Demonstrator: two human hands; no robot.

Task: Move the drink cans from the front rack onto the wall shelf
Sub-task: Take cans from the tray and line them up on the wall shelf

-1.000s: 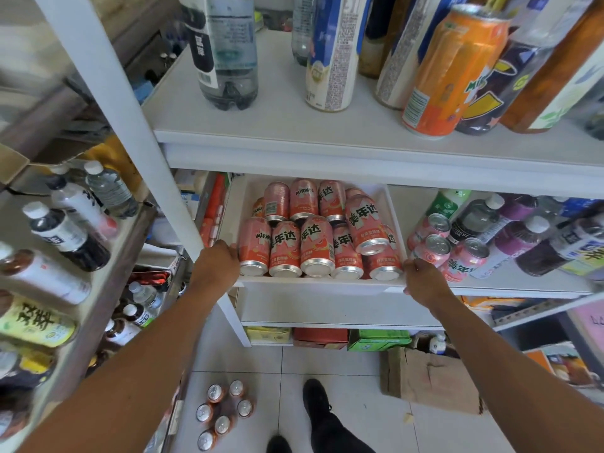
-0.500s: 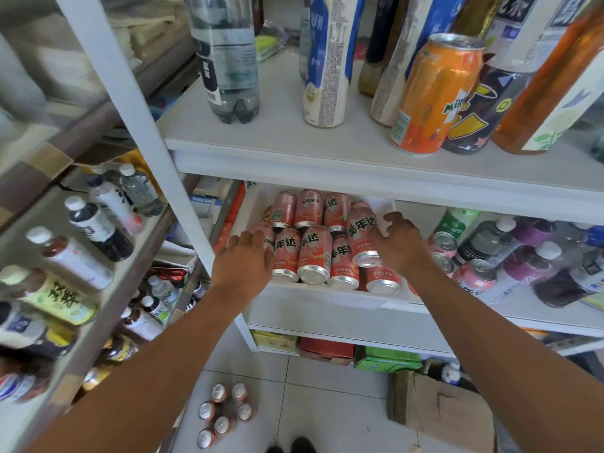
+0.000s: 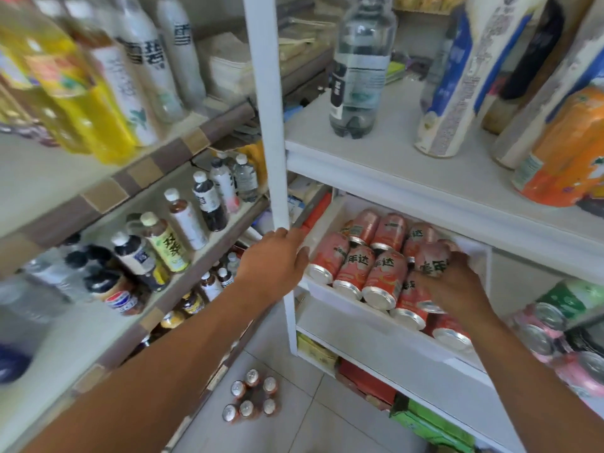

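Head view: pink cans (image 3: 369, 256) lie stacked on their sides in a white tray (image 3: 343, 300) on the front rack's middle level, silver ends facing out. R hand (image 3: 457, 286) is in among them, fingers curled round one pink can (image 3: 431, 259) at the right end of the stack, raised a little above its neighbours. L hand (image 3: 277, 259) sits at the tray's left front corner, just beside the white upright post (image 3: 271, 125); fingers bent at the post/tray edge, but can't tell if they actually clamp anything.

In the way / around: post stands btwn the tray and the wall shelf (image 3: 108, 197) on the left, so it's right at the L wrist. Top wall-shelf level carries yellow bottles (image 3: 81, 93) and white bottles (image 3: 153, 60), blurred. Level below it is crowded w/ small bottles (image 3: 183, 223), dark and tea-coloured, standing close together. Rack board above the tray holds a clear water bottle (image 3: 359, 70), a blue-white carton (image 3: 454, 83) and an orange can (image 3: 565, 152) near the right edge. More pink cans (image 3: 542, 328) lie loose right of the tray, next to a green bottle (image 3: 575, 295). On the floor tiles below, a six-pack of cans (image 3: 251, 400) stands upright btwn the two shelving units. Green boxes (image 3: 431, 426) on the lowest rack level.
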